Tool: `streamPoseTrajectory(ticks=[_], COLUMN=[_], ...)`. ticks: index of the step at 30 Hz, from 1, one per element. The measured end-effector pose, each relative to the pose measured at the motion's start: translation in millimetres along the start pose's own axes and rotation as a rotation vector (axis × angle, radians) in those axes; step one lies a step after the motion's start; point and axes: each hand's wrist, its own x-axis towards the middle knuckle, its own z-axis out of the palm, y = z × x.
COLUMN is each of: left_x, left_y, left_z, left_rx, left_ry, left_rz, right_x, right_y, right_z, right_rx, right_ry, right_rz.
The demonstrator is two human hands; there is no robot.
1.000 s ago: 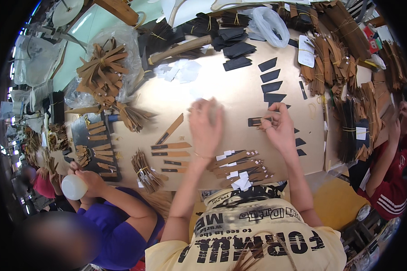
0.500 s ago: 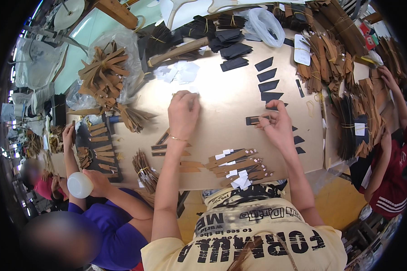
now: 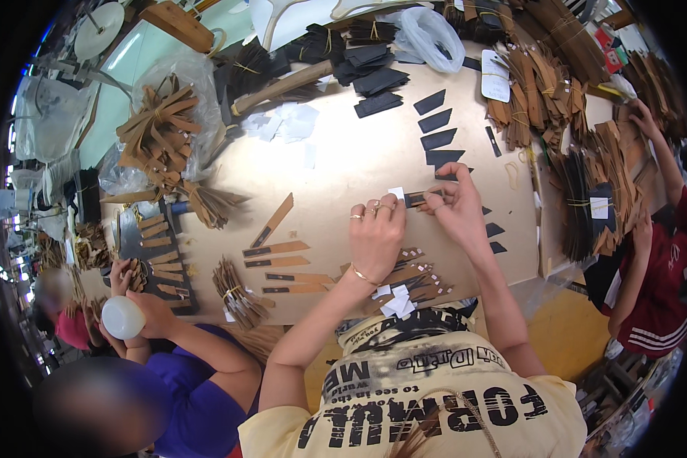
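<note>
My left hand (image 3: 377, 233) is closed, with a small white paper slip (image 3: 395, 194) at its fingertips. It is right beside my right hand (image 3: 459, 206), which pinches a short dark leather strip (image 3: 416, 200) with a brown part along it. The slip meets the strip's left end; whether it overlaps I cannot tell. Beyond my right hand lies a column of slanted black leather pieces (image 3: 439, 140), running down past my fingers. Partly hidden under my left wrist are brown strips with white tags (image 3: 424, 279). To the left, tan strips with dark ends (image 3: 286, 249) lie spread out.
Loose white slips (image 3: 286, 122) lie at the back left, near a wooden-handled hammer (image 3: 282, 86). Bundled brown strips (image 3: 160, 130) sit on plastic at left; more bundles (image 3: 530, 95) stand at right. A co-worker in purple (image 3: 206, 366) holds a white bottle (image 3: 123, 317); another works at right.
My left hand has come from near the loose slips toward me and right, now with a white slip beside my right hand. The left co-worker's far hand has dropped onto small brown pieces.
</note>
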Motion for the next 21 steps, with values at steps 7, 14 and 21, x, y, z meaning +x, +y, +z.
streamPoseTrajectory(ticks=[7, 14, 21], left_x=[-3, -5, -8], left_y=[6, -8, -16], left_z=[1, 0, 8], left_rx=[0.033, -0.311, -0.457], left_ry=[-0.033, -0.137, -0.014], left_rz=[0.073, -0.017, -0.060], right_x=[0, -2, -19], right_y=[2, -3, -7], right_z=[1, 3, 14], right_rx=[0.018, -0.036, -0.316], right_ry=[0.014, 0.017, -0.017], right_rz=[0.000, 0.009, -0.225])
